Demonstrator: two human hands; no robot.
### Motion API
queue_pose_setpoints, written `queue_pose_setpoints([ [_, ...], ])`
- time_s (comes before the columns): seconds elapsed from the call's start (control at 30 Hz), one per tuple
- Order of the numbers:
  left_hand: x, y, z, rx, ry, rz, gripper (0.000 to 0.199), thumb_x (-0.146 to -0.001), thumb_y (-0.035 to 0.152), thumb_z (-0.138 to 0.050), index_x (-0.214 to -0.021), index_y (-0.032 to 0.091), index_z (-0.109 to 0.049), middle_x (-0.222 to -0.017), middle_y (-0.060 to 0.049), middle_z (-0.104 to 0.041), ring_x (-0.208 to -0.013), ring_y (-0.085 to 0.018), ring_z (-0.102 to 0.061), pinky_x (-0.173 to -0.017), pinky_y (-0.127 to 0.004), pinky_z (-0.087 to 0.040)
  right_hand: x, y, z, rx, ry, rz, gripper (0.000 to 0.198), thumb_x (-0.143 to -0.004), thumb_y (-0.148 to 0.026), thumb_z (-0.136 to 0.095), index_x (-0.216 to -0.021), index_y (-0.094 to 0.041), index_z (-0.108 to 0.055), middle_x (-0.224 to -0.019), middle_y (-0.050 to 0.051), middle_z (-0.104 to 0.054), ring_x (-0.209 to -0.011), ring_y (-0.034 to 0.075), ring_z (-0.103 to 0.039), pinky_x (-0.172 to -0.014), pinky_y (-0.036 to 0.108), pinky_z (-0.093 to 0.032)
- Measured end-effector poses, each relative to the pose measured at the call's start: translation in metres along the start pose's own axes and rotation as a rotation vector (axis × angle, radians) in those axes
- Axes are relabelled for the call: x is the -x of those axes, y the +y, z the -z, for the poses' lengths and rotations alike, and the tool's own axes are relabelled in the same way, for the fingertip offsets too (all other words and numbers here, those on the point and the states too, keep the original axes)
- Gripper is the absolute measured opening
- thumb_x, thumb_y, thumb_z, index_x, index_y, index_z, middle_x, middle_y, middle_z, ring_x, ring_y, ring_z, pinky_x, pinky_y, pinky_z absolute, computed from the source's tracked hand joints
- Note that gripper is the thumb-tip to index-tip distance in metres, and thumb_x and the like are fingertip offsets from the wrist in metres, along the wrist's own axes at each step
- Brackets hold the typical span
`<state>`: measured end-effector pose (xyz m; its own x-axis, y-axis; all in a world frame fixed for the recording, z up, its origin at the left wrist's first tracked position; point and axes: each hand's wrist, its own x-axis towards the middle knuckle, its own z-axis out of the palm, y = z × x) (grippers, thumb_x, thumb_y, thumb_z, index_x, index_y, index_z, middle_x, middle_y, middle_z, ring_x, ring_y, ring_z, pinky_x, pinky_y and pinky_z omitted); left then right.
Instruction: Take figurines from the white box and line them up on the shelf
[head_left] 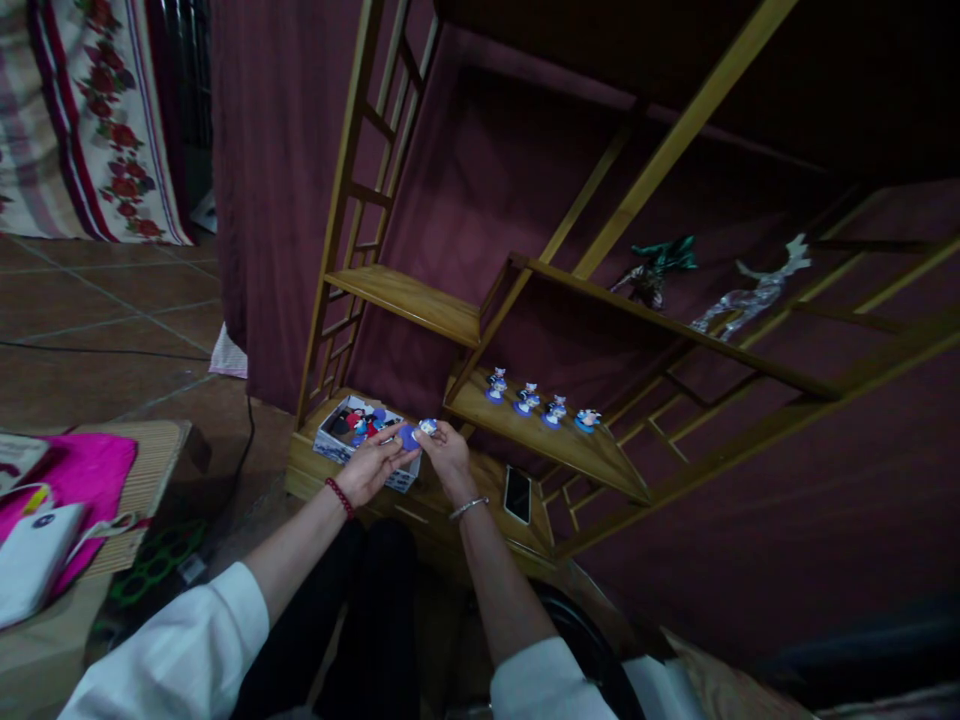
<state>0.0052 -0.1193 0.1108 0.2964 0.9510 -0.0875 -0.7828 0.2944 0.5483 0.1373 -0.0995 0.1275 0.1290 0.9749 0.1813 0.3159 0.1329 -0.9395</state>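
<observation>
Both hands meet over the low wooden shelf, at the front of an open box of small colourful figurines. My left hand is closed with its fingertips on a round purple base. My right hand pinches a small blue-and-white figurine at the same spot; whether base and figurine are joined I cannot make out. To the right, several similar figurines stand upright in a row on a raised wooden shelf.
A phone lies on the lower shelf right of my hands. Higher up stand a clear deer ornament and a dark green ornament. At left, a cardboard-topped surface holds a pink cloth and a white device.
</observation>
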Motion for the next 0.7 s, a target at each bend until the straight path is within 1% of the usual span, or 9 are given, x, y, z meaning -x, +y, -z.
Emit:
queue_pose_setpoints([
  [0.2,0.015,0.000,-0.014,0.007,-0.017,-0.025,0.026,-0.075,0.002,-0.052,-0.100,0.008,-0.055,-0.091,-0.010,-0.064,-0.086,-0.016,-0.062,-0.088,-0.034,-0.047,0.013,-0.028,0.011,0.048,-0.018,0.015,0.029,-0.060,-0.035,-0.062,-0.084,-0.018,-0.061,-0.071,0.001,-0.065,-0.060,0.013,-0.058,-0.054,0.023,-0.046],
  [0.37,0.028,0.005,-0.024,0.009,-0.025,-0.040,0.024,-0.075,0.003,-0.053,-0.098,0.010,-0.055,-0.090,-0.009,-0.064,-0.083,-0.015,-0.062,-0.085,-0.031,-0.048,0.022,-0.046,0.015,0.020,-0.011,-0.001,0.033,-0.060,-0.033,-0.062,-0.089,-0.018,-0.059,-0.065,-0.001,-0.062,-0.056,0.012,-0.056,-0.052,0.023,-0.044],
  [0.53,0.038,0.007,-0.027,-0.006,-0.016,-0.051,0.026,-0.075,0.003,-0.053,-0.100,0.010,-0.054,-0.088,-0.008,-0.064,-0.078,-0.014,-0.063,-0.080,-0.029,-0.050,0.031,-0.058,0.015,-0.013,-0.030,-0.005,0.033,-0.058,-0.031,-0.063,-0.087,-0.017,-0.058,-0.063,-0.002,-0.060,-0.057,0.012,-0.055,-0.055,0.023,-0.044],
  [0.7,0.044,0.009,-0.027,0.004,-0.030,-0.060,0.026,-0.074,0.005,-0.055,-0.099,0.011,-0.053,-0.089,-0.009,-0.064,-0.079,-0.014,-0.063,-0.079,-0.029,-0.050,0.040,-0.067,0.014,-0.063,-0.047,-0.013,0.034,-0.056,-0.030,-0.064,-0.087,-0.016,-0.058,-0.065,-0.002,-0.059,-0.056,0.011,-0.054,-0.053,0.023,-0.044],
])
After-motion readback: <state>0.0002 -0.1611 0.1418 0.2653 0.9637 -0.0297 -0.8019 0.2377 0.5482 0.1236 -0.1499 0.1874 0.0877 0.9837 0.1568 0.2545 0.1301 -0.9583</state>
